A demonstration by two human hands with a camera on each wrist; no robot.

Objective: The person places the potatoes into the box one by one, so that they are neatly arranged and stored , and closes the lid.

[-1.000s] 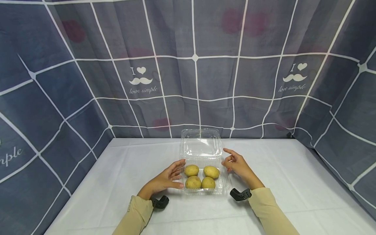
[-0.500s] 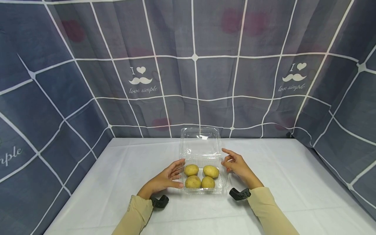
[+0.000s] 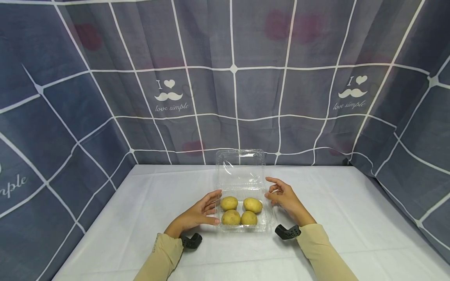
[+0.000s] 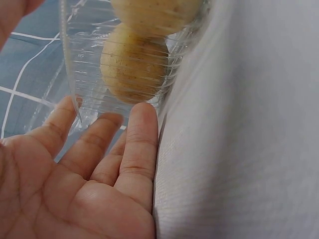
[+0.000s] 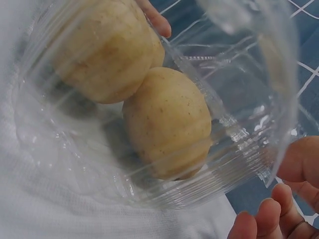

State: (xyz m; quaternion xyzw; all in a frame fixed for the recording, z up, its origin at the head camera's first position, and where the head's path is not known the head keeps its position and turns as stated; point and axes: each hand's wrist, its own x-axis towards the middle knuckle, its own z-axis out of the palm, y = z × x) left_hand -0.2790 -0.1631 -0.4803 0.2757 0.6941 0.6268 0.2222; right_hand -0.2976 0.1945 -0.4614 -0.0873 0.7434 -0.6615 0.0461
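Note:
A clear plastic clamshell box [image 3: 263,224] stands on the white table with several yellow potatoes [image 3: 231,217] in its base. Its hinged lid [image 3: 240,171] is raised at the back. Along the box's left side lies my left hand [image 3: 197,212], the thumb by the front corner and the fingers farther back. In the left wrist view its loosely spread fingers [image 4: 142,129] reach the ribbed wall. My right hand [image 3: 284,199] is at the right rear corner near the hinge, its index finger extended toward the lid. Fingertips [image 5: 269,211] show beside the rim in the right wrist view.
A white cloth covers the table [image 3: 158,187]. Dark checked curtains [image 3: 207,93] hang behind it and at both sides. A black wrist mount [image 3: 191,242] sits on the left wrist and another mount [image 3: 287,232] on the right.
The lid has tipped farther upright, its far edge rising against the curtain. Both hands, the potatoes and the box's base stay in place.

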